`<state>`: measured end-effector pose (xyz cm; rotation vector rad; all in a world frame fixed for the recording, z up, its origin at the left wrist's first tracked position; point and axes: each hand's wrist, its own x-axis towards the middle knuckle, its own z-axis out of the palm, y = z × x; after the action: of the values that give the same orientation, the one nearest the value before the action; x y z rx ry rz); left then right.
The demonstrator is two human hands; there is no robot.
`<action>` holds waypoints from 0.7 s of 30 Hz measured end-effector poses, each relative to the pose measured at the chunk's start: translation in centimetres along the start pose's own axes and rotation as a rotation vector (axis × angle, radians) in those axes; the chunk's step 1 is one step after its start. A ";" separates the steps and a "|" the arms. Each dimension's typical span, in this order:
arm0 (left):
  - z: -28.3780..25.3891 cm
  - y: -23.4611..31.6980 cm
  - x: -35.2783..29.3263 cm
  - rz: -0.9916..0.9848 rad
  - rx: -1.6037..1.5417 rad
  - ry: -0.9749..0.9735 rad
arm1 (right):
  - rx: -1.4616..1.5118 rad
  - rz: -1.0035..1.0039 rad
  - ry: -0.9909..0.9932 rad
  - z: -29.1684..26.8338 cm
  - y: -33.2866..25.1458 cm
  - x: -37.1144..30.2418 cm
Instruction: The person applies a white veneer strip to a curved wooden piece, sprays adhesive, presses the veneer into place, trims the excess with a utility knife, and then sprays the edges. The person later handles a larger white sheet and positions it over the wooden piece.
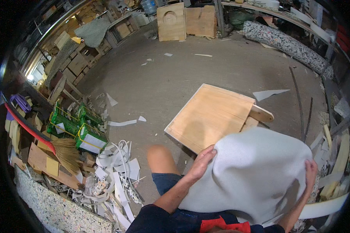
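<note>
A large light grey, soft sheet, perhaps foam or padded fabric [256,167], bulges across my lap in folds. My left hand [203,159] pinches its upper left edge, thumb and fingers closed on it. At the opposite side my right hand [310,173] has its fingers curled round the right edge. Just beyond the sheet, a flat wooden panel [214,114] with a pale rim lies tilted on the floor. A rounded wooden piece [262,113] sticks out from the panel's right side. The sheet covers the panel's near right corner.
Left stand a red-handled broom [62,153], green strapped packages [90,136] and a heap of white offcuts [120,167]. A speckled foam roll [287,46] lies at the far right. Wooden boards [171,23] lean at the back. Scraps [270,94] dot the floor [144,85].
</note>
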<state>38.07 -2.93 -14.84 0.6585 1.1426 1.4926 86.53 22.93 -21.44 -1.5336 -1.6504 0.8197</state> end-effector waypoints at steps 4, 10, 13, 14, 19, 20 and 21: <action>-2.8 -1.3 1.5 0.104 0.175 -0.070 | -0.100 -0.103 -0.034 -4.4 -3.5 -0.9; -6.4 -1.8 1.3 0.189 0.521 -0.200 | -0.479 0.040 0.048 -9.1 -12.6 -7.4; -7.7 -0.6 1.5 0.152 0.563 -0.194 | -0.385 0.132 -0.083 -10.1 -18.7 -10.6; -7.8 0.0 1.5 0.111 0.648 -0.207 | -0.568 0.117 0.037 -9.4 -20.1 -11.2; -7.2 4.2 1.8 0.236 0.565 -0.156 | -0.706 0.197 -0.127 -7.8 -32.8 -13.3; -7.1 5.1 1.9 0.204 0.572 -0.176 | -0.844 0.208 -0.152 -7.6 -35.1 -13.5; -7.1 6.1 2.1 0.175 0.580 -0.193 | -0.951 0.173 -0.198 -7.7 -37.5 -13.6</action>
<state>28.81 -2.77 -12.42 1.2973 1.4013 1.1995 73.41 5.90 13.10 -2.3002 -2.2404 0.2395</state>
